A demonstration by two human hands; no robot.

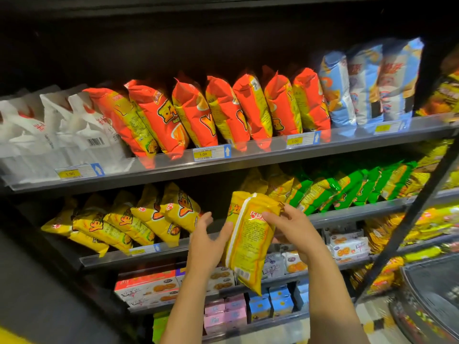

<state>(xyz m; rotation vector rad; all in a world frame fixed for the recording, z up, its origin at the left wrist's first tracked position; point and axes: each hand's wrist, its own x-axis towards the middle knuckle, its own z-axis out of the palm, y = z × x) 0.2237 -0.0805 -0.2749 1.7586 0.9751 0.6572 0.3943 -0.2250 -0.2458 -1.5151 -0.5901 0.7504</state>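
A yellow snack bag [248, 244] hangs upright in front of the second shelf [173, 249], its printed back facing me. My right hand [290, 227] grips its upper right side, fingers curled over the top corner. My left hand [208, 237] lies flat against the bag's left edge with fingers spread and straight. More yellow bags [139, 219] lean in a row on that shelf to the left, leaving a dark gap behind the held bag.
The upper shelf [223, 160] carries white bags [49, 130], orange bags [223, 110] and light blue bags [367, 83]. Green bags [347, 187] stand right of the gap. Biscuit boxes [149, 286] and small cartons [236, 311] fill lower shelves. A dark diagonal frame bar [409, 219] crosses the right side.
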